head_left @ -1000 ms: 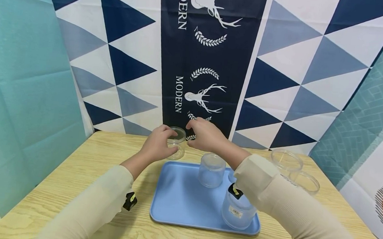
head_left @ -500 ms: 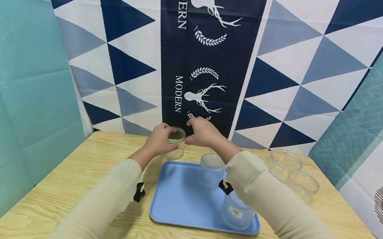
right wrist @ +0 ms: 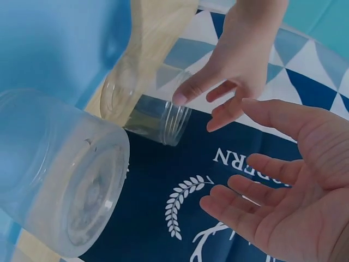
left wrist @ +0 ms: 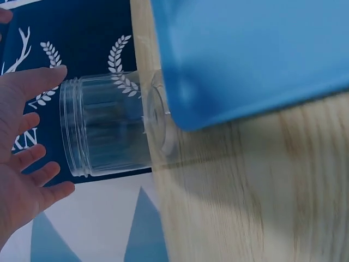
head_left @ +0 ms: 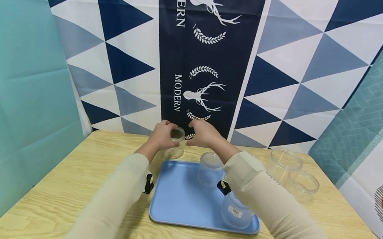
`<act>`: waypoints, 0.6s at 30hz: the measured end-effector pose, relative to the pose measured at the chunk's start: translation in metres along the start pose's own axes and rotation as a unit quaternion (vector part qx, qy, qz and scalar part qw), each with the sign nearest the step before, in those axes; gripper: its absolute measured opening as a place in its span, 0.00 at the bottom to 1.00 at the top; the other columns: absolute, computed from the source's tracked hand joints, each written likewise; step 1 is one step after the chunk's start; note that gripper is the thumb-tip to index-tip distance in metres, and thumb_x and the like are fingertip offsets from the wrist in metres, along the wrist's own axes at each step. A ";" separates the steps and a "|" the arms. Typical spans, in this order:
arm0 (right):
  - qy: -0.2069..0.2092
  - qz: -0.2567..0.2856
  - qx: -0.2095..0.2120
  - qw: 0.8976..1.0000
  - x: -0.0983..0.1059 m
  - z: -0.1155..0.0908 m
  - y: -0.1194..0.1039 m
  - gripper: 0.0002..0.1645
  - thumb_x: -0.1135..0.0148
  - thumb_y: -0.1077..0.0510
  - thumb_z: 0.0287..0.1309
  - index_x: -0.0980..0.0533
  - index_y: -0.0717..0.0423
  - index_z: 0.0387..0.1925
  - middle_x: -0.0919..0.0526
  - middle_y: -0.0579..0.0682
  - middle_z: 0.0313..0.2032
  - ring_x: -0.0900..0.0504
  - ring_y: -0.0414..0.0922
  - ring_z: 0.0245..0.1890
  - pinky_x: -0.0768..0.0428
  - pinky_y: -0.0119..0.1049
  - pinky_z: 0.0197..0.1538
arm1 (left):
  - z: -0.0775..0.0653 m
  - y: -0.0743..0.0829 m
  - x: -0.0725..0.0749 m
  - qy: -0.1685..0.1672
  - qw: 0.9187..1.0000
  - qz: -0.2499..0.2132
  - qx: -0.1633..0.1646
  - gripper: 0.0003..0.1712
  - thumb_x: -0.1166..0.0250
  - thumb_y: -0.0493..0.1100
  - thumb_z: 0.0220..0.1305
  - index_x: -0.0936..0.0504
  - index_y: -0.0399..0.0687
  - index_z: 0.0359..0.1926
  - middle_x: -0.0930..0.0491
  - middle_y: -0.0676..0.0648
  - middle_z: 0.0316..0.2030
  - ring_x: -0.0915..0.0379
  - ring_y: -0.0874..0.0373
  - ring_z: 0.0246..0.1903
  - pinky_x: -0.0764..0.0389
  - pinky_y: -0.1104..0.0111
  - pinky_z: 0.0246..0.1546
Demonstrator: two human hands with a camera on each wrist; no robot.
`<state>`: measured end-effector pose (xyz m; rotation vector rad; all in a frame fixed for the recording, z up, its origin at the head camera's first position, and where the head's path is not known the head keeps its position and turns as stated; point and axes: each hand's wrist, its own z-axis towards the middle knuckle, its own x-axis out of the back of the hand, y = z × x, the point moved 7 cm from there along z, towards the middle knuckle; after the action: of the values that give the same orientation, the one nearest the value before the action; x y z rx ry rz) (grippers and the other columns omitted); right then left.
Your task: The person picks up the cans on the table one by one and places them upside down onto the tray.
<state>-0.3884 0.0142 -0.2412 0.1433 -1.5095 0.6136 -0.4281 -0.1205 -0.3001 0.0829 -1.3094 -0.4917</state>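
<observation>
A clear, open-topped jar stands upright on the table behind the blue tray. My left hand is beside its rim, fingers spread; in the left wrist view the thumb comes close to the rim, and I cannot tell whether it touches. My right hand hovers to the right of that jar with loosely bent fingers and nothing in them. Two frosted-looking clear jars are on the tray: a smaller one at the back and a larger one with a white label at the front right, partly hidden by my right sleeve.
Two more clear containers, a taller one and a shorter one, stand on the wooden table right of the tray, beyond my right forearm. A patterned cloth hangs directly behind the table's back edge.
My left hand has risen slightly and its forearm has swung right, the fingers loosening around the jar's rim. My right forearm has shifted a little left. The jars and tray have stayed put.
</observation>
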 end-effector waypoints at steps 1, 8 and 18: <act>0.000 0.000 -0.002 1.000 0.000 0.000 0.001 0.39 0.27 0.53 0.50 0.29 0.63 0.62 0.25 0.58 0.60 0.29 0.54 0.61 0.27 0.45 0.61 | 0.003 -0.001 -0.001 -0.003 1.000 -0.005 0.006 0.40 0.26 0.52 0.51 0.26 0.43 0.64 0.34 0.37 0.61 0.37 0.40 0.59 0.28 0.53 0.57; -0.009 0.000 -0.008 1.000 -0.006 0.002 0.001 0.40 0.27 0.52 0.50 0.30 0.63 0.63 0.25 0.57 0.59 0.26 0.53 0.59 0.26 0.44 0.60 | 0.014 -0.016 -0.012 -0.022 0.998 -0.019 0.059 0.46 0.28 0.56 0.52 0.33 0.47 0.69 0.40 0.37 0.65 0.41 0.39 0.61 0.27 0.49 0.56; -0.020 0.002 -0.018 1.000 -0.014 0.003 0.004 0.41 0.27 0.51 0.51 0.31 0.61 0.64 0.26 0.57 0.60 0.28 0.54 0.61 0.27 0.46 0.61 | 0.020 -0.013 -0.025 -0.064 0.995 0.009 0.072 0.51 0.29 0.61 0.52 0.39 0.53 0.74 0.44 0.37 0.70 0.45 0.37 0.65 0.28 0.45 0.56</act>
<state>-0.3920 0.0123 -0.2552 0.1244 -1.5592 0.5893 -0.4550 -0.1183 -0.3222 0.1622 -1.4693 -0.3913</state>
